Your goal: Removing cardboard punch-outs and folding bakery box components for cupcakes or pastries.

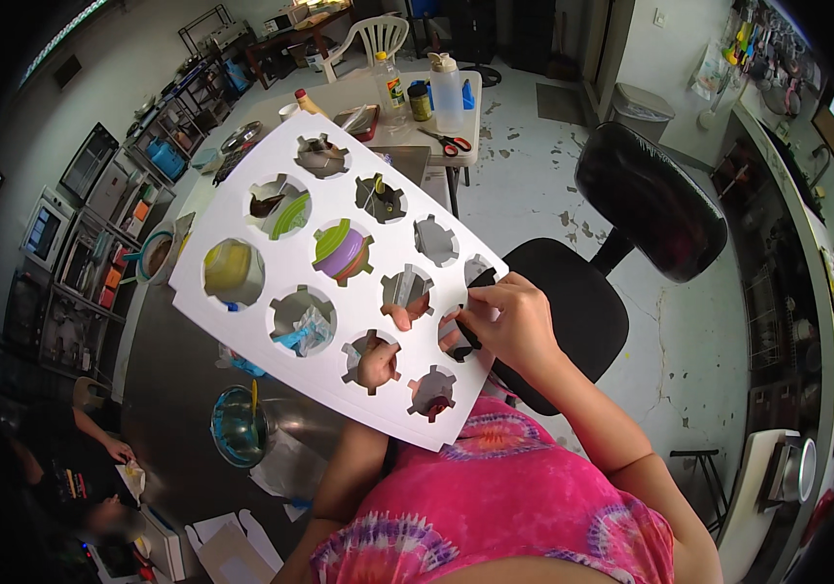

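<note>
A white cardboard cupcake insert (349, 308), with several round notched holes, is held up at a tilt above the steel table. My right hand (516, 319) pinches the insert at its right edge, thumb and fingertips at a hole there. Beneath the insert lies my left hand (378, 368); only its fingers and part of the hand show through the holes, and they appear to grip the card from below. Through other holes I see green, purple and yellow things on the tables.
A steel bowl (239, 425) with blue residue sits on the steel table (178, 375). The far table holds bottles, a jar (420, 100) and scissors (446, 143). A black chair (573, 311) stands at right. Another person's hand (121, 451) is at lower left, near folded white card (232, 550).
</note>
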`<action>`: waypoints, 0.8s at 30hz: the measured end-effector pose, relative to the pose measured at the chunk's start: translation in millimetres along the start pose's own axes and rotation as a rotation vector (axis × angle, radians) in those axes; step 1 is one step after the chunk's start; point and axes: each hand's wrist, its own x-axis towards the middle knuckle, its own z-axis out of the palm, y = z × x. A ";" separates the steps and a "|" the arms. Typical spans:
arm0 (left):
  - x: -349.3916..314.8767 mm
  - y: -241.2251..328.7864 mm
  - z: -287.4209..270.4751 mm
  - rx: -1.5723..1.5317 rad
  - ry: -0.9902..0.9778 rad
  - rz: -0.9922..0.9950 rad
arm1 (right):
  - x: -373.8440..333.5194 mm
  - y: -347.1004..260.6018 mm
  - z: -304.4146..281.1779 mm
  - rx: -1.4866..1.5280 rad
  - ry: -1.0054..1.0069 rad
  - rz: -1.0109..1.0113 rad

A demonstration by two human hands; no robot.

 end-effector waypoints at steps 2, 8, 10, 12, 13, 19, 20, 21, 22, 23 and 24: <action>-0.1 -1.5 3.1 -0.019 0.002 0.009 | 0.8 0.4 3.1 0.023 0.055 0.008; -4.2 -3.6 9.3 0.012 -0.022 0.054 | 0.3 -0.1 10.1 -0.128 0.189 -0.219; -4.6 -4.1 8.9 0.030 -0.030 0.066 | -1.2 -0.7 11.3 -0.132 0.186 -0.215; -3.8 -3.0 7.6 0.017 -0.095 0.061 | -1.1 -2.3 10.4 -0.118 0.161 -0.184; -3.5 -2.3 7.2 0.016 -0.093 0.060 | -1.5 -2.9 9.9 -0.104 0.135 -0.151; -4.3 -0.5 1.6 0.049 -0.078 0.167 | -3.6 -4.4 -2.7 0.258 -0.020 -0.028; -6.0 -0.8 -2.7 0.074 -0.084 0.187 | -5.8 -2.7 -3.1 0.259 -0.021 -0.029; -7.0 -1.8 -5.4 0.074 -0.082 0.188 | -8.5 -0.6 -2.7 0.248 0.002 0.056; -8.1 -3.5 -7.5 0.067 -0.099 0.208 | -11.0 0.5 -2.5 0.235 0.024 0.143; -8.7 -5.1 -9.2 0.059 -0.116 0.228 | -12.7 0.1 -2.8 0.234 0.022 0.143; -8.5 -8.4 -9.4 0.058 -0.114 0.228 | -14.1 -0.6 -3.4 0.244 -0.016 0.223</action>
